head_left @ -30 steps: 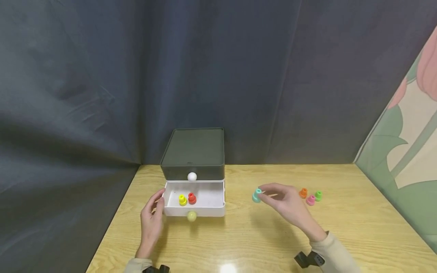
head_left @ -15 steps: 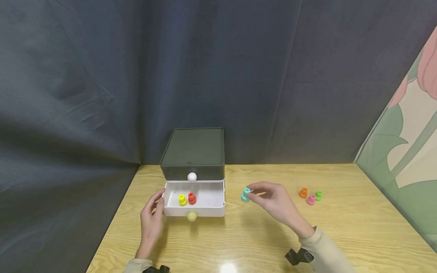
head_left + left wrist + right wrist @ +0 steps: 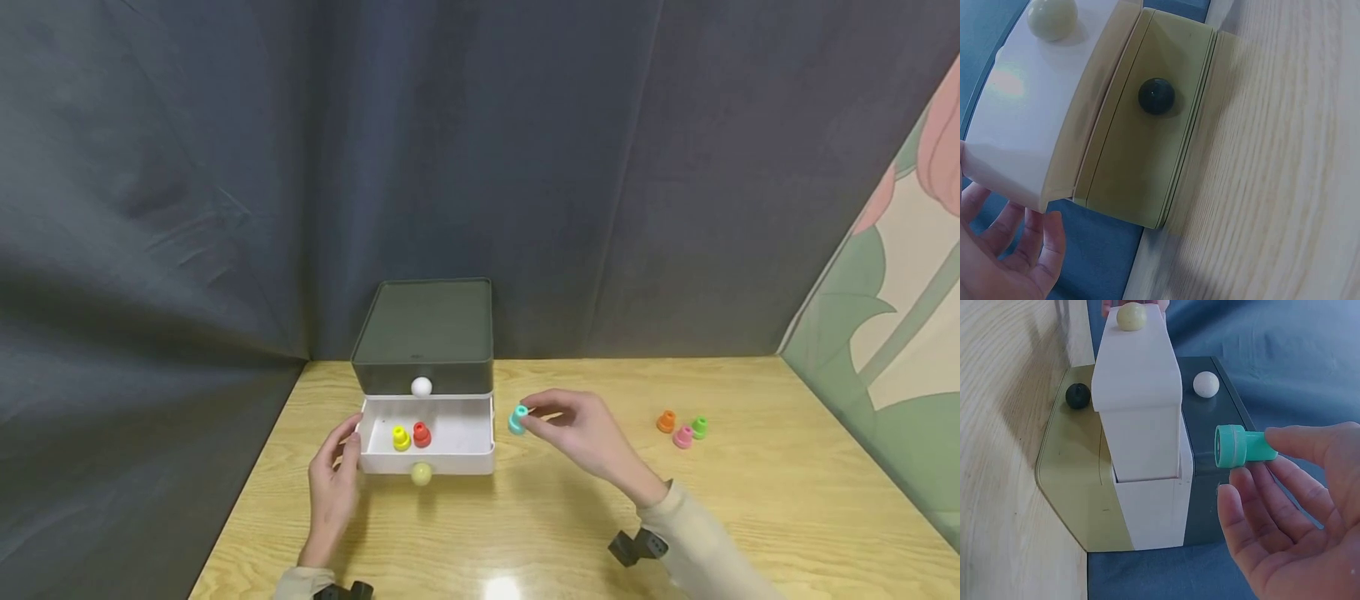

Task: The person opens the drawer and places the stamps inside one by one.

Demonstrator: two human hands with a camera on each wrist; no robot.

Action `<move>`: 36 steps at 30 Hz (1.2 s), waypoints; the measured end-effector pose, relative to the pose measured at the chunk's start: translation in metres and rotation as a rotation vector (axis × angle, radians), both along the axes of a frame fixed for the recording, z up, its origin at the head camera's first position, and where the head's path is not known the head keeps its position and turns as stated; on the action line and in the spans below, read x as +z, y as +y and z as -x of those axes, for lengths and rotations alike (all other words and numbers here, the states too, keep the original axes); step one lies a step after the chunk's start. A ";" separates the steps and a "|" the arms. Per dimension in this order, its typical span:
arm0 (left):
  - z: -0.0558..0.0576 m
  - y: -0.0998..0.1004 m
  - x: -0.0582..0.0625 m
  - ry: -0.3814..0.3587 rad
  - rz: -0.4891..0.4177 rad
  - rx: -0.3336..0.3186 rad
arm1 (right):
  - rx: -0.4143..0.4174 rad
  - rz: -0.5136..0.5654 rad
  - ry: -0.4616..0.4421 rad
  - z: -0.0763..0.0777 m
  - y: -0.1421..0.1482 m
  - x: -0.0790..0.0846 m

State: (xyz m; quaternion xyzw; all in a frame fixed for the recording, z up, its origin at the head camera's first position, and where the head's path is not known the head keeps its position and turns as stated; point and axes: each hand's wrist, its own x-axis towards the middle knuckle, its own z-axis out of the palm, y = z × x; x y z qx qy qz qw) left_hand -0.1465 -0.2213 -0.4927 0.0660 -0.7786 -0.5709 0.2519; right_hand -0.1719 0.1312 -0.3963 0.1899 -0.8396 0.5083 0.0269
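Observation:
My right hand [image 3: 581,429] pinches a small teal stepped plastic peg [image 3: 517,421] between thumb and fingertips, just right of the pulled-out white drawer [image 3: 480,463]. The right wrist view shows the peg's wide end facing the cabinet and other fingers loosely bent below. Inside the drawer stand a yellow peg [image 3: 401,438] and a red peg [image 3: 422,435] of like shape. My left hand [image 3: 332,483] rests at the drawer's left side. Its slightly bent fingers [image 3: 1007,231] touch the side wall in the left wrist view.
The cabinet has a dark upper drawer [image 3: 390,382] with a white knob [image 3: 422,387] and an olive lower drawer [image 3: 1125,150] with a black knob [image 3: 1156,96]. Orange [image 3: 666,422], pink [image 3: 682,437] and green [image 3: 700,427] pegs stand on the wooden table [image 3: 795,450]. Dark curtains hang behind.
My right hand has carried the teal peg leftward across the table, close to the drawer's right side. The left hand, the drawer and the other pegs have stayed put.

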 end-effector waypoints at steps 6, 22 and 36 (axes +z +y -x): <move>0.000 0.000 0.000 0.011 0.005 -0.003 | 0.042 0.033 -0.015 0.003 -0.011 0.003; 0.001 0.000 0.000 -0.009 -0.011 0.004 | 0.128 0.008 -0.001 0.013 -0.043 0.013; 0.000 -0.001 0.001 -0.005 -0.019 -0.012 | 0.188 -0.071 0.010 0.026 -0.075 0.007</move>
